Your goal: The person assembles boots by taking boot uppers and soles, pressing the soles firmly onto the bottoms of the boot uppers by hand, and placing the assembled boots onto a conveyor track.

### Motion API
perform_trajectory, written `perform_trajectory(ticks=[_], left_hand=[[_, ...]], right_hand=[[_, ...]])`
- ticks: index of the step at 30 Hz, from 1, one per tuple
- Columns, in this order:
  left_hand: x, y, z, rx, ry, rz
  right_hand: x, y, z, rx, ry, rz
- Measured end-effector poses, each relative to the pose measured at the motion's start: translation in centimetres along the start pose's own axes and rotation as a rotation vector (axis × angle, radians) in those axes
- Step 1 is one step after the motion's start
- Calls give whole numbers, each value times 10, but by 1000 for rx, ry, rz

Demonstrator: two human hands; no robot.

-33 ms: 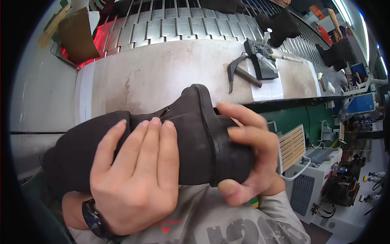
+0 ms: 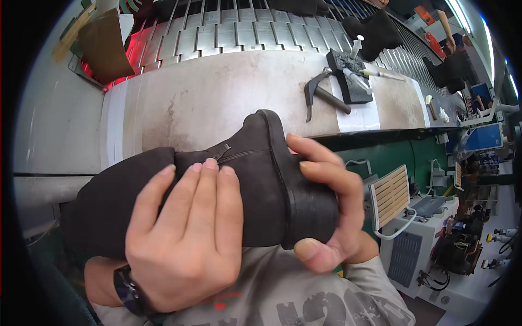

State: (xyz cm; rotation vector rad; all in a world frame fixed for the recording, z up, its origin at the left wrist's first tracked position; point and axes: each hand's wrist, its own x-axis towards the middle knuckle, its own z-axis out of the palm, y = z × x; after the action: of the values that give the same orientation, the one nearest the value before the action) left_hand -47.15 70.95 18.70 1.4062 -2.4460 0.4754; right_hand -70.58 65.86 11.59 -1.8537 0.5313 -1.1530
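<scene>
A dark brown ankle boot point(image 2: 254, 187) lies sideways across the front of my body, its zip pull showing near the top edge. The black sole and heel point(image 2: 312, 214) face right, and the shaft point(image 2: 122, 198) reaches left. My left hand point(image 2: 187, 233) is draped over the shaft, fingers stretched side by side, tips just below the zip pull; its thumb is hidden. Around the heel curls my right hand point(image 2: 340, 201), thumb underneath and fingers against the upper part of the sole. Together both hands hold the boot at the near edge of the worktable.
Beyond the boot is a pale worktable point(image 2: 217, 98) with a hammer point(image 2: 329, 98) and a black block point(image 2: 348, 81) carrying syringes point(image 2: 356, 46). A slatted metal conveyor point(image 2: 250, 35) runs behind, with other dark boots point(image 2: 375, 35). At right stands a wooden slatted rack point(image 2: 390, 198).
The boot has shifted very slightly. My right fingers have moved a little left on the heel, and my left hand a touch to the right.
</scene>
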Motion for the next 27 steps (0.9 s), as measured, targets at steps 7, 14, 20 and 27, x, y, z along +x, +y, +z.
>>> perform_trajectory(ticks=[7, 14, 20, 27], left_hand=[[-42, 67, 27, 167, 78, -9], [-55, 94, 36, 232, 102, -37], [-60, 105, 47, 268, 112, -93], [-56, 107, 54, 263, 150, -109]], right_hand=[[-63, -26, 23, 164, 217, 322], [-79, -22, 29, 116, 359, 338], [-76, -27, 37, 343, 560, 444], [-79, -20, 39, 381, 624, 369]])
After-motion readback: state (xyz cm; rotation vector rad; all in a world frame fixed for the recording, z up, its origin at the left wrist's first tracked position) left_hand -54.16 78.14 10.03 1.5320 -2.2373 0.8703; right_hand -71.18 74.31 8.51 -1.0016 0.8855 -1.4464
